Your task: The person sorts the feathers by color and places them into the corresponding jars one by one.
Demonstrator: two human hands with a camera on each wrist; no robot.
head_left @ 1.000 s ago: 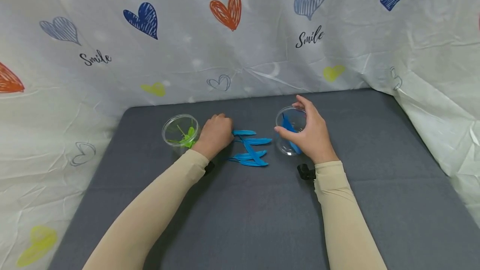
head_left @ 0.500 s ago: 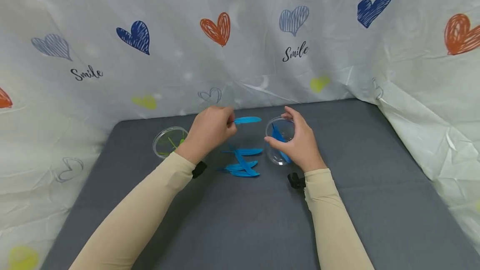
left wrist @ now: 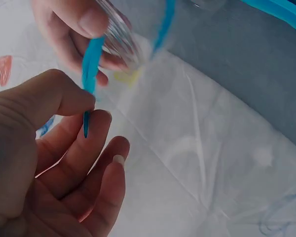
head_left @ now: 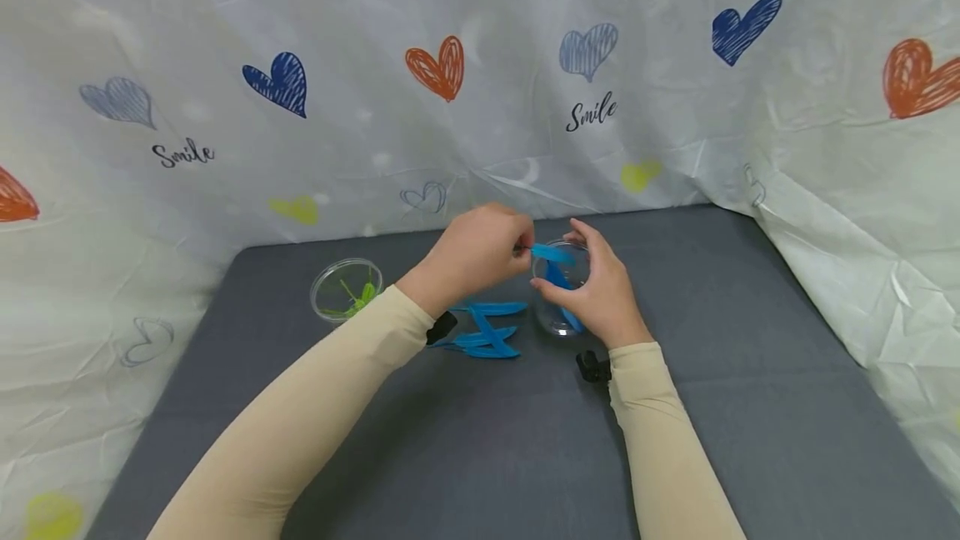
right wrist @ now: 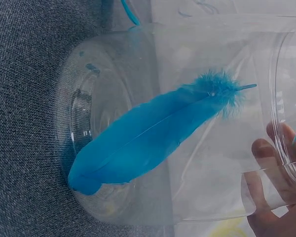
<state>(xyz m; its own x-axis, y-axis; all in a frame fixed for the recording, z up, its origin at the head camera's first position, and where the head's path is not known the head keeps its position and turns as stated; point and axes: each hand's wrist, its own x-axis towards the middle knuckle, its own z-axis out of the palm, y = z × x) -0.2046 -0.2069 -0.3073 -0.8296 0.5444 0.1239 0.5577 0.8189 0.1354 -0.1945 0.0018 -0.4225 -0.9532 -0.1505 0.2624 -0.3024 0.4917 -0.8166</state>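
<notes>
My left hand (head_left: pixel 483 252) pinches a blue feather (head_left: pixel 553 253) by its quill between thumb and index finger. The feather's vane reaches across the mouth of a clear plastic cup (head_left: pixel 557 325) standing on the table. Around the upper part of that cup curl the thumb and fingers of my right hand (head_left: pixel 609 298). Inside, another blue feather (right wrist: pixel 148 136) leans with its tip at the bottom and its fluffy quill end upward, as the right wrist view shows. Several loose blue feathers (head_left: pixel 487 338) lie on the table left of the cup, some crossing each other, partly behind my left wrist.
At the left stands a second clear cup (head_left: pixel 314 290) with green feathers (head_left: pixel 362 297) in it, partly hidden by my left sleeve. A dark grey cloth (head_left: pixel 525 448) covers the table. Behind it hangs a white sheet (head_left: pixel 510 132) printed with hearts.
My left hand has lifted a blue feather from the far end of the loose ones and carried it right, to the cup's mouth. The right hand keeps its grip; the head view has shifted.
</notes>
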